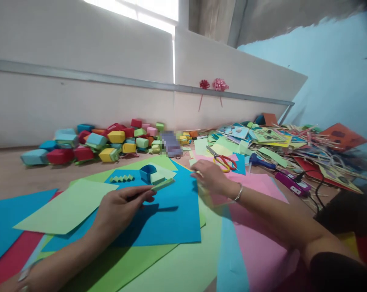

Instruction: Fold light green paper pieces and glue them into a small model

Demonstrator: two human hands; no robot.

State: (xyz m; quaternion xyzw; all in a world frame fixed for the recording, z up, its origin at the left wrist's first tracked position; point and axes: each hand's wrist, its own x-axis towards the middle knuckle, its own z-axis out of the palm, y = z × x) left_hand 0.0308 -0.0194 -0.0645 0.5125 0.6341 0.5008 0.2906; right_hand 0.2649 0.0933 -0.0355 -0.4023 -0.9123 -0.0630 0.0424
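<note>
My left hand (121, 209) pinches a narrow folded light green paper strip (164, 185) above a blue paper sheet (179, 223). A dark shadow of the strip falls on that sheet. Beyond the strip stand a small blue paper ring (148, 173) and a pale green folded piece (157, 178). To their left lies a zigzag-folded green strip (122, 178). My right hand (209, 176) is closed, fingertips together, over the blue sheet's right edge; whatever it holds, if anything, is too blurred to make out. Scissors (221, 160) with red and yellow handles lie just behind it.
Several coloured paper boxes (89, 142) are heaped at the back left. A blurred phone-like object (171, 144) stands at the back middle. On the right are a blue-handled glue gun (262, 162), a purple power strip (292, 184) with cables, and a pile of paper crafts (271, 138).
</note>
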